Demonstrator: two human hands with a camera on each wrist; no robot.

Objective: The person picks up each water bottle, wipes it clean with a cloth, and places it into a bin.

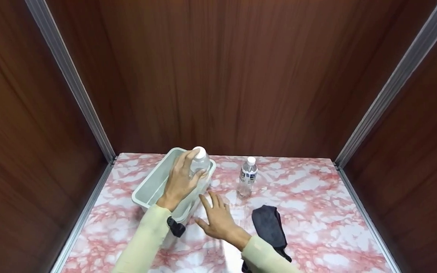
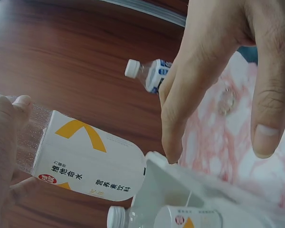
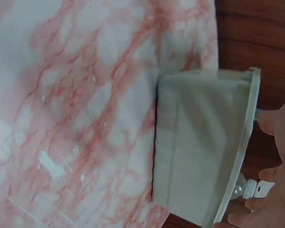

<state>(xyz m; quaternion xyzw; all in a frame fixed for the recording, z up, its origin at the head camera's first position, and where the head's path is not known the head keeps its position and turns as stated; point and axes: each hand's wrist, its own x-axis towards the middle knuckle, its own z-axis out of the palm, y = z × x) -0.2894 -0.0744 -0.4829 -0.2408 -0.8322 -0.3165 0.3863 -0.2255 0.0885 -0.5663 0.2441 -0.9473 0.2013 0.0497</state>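
Note:
My left hand grips a clear bottle with a white cap, above the far right part of a pale grey-green plastic basket. In the left wrist view the gripped bottle's white label carries yellow shapes and dark characters. Another white-capped bottle with a similar label sits inside the basket. Just right of the basket, my right hand hovers with fingers spread, holding nothing. Its fingers come in at the right edge of the right wrist view, beside the basket's rim.
A clear bottle with a blue-and-white label stands upright right of the basket. Nearer lies a dark folded cloth item. Brown wood-look panels enclose the red-and-white marbled table at the back and sides.

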